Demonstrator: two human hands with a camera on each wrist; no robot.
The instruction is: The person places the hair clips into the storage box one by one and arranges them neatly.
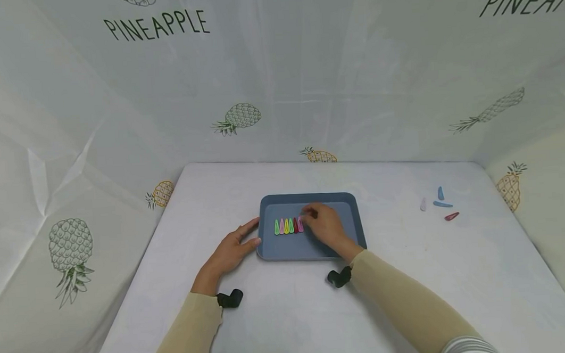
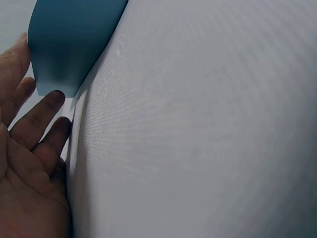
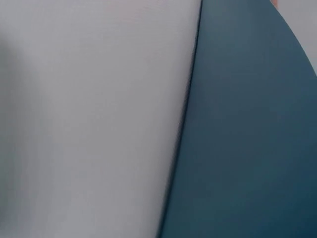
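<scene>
A blue-grey tray lies on the white table. Inside it, several snap hair clips stand side by side in a row, from a green clip through a yellow clip and a red clip to a pink clip. At the row's right end my right hand pinches a small hair clip, mostly hidden by the fingers. My left hand rests with extended fingers against the tray's left edge; the left wrist view shows its fingertips beside the tray wall.
To the tray's right lie several loose clips: a pale lilac clip, an upright blue clip, a sideways blue clip and a dark red clip. A pineapple-print curtain hangs behind the table.
</scene>
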